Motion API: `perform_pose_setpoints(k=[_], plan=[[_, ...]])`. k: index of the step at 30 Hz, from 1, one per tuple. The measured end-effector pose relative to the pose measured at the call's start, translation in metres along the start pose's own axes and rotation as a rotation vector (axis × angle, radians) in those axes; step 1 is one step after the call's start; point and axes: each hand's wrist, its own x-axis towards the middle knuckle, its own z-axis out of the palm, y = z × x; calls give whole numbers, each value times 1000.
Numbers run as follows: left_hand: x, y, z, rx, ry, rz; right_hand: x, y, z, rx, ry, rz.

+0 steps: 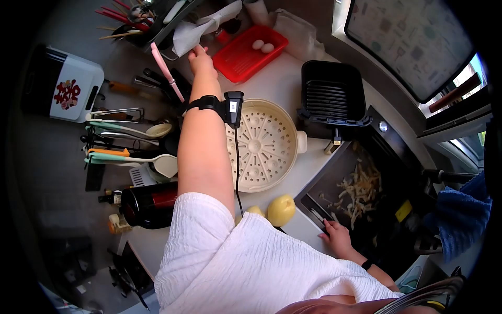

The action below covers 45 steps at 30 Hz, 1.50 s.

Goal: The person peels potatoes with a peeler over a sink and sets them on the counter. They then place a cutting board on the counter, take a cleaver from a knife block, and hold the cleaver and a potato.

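My left hand (202,62) reaches far forward, its fingers closed at the lower edge of a white paper towel (189,37). A black strap device (233,109) with a cable sits on that forearm. At the sink's near edge, my right hand (337,238) is closed around a slim metal utensil (317,213); its exact kind is unclear. Pale peelings (361,188) lie in the dark sink (327,180) beyond this hand. Close to my body, a peeled yellow potato (281,210) rests on the counter, with another (255,211) partly hidden by my sleeve.
A round cream steamer tray (254,145) lies mid-counter. Behind it are a red tray (238,60) with two eggs (262,46) and a black ridged pan (334,94). Hanging utensils (130,131) and a dark bottle (149,205) line the left. A blue cloth (463,214) hangs right.
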Motion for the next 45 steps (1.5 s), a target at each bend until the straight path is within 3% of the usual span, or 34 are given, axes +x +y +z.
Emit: perform_pose_setpoints(k=[7, 13, 16, 19, 25, 28, 31, 35, 41, 43, 45], plan=[[15, -6, -3, -21, 48, -100, 0, 0, -2, 6, -20, -2], [-12, -5, 4, -232, 118, -307, -2, 0, -1, -6, 6, -15], [-18, -10, 1, -222, -45, -491, -2, 2, 1, 4, 23, -25], [-55, -14, 14, 0, -26, -697, -2, -1, 0, 18, 2, -23], [-180, 23, 37, 824, -933, -317, -4, 3, 1, -5, 12, -66], [-253, 111, 73, 732, -1144, -30, -3, 10, 6, 33, -51, -59], [-279, 169, 127, 633, -1135, 611, -11, 20, 3, 144, -61, -151], [-320, 273, 198, 715, -1005, 1200, -22, 32, 7, 86, -116, -173], [-323, 344, 322, 878, -674, 1657, -18, 33, -2, 99, -211, -158], [-349, 370, 340, 1156, -677, 1471, -12, 44, 15, 101, -166, -181], [-311, 359, 390, 1015, -486, 1694, -14, 56, 19, 205, -157, -242]])
